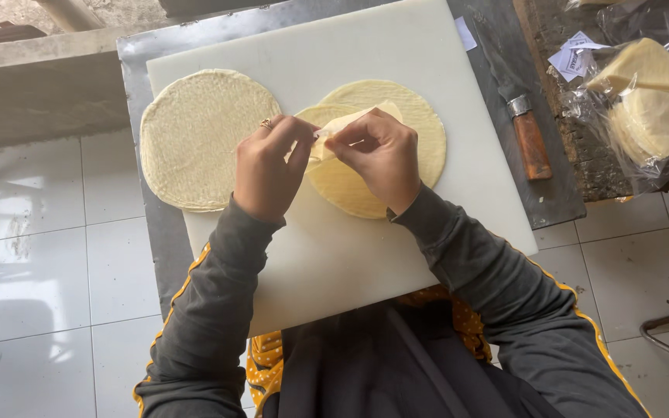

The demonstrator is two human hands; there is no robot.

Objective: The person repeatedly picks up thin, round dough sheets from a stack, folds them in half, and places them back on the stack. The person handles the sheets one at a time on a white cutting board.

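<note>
Nearest us, our left hand [266, 166] and right hand [381, 155] both pinch a thin pale-yellow round pastry sheet [333, 128], lifting its edge off the stack of round yellow sheets [373, 166] in the middle of the white plastic cutting board [396, 54] on the bench. Pulled unevenly, we judge it could tear. Far right, a clear plastic bag [644, 166] holds folded yellow sheets [648, 97].
</note>
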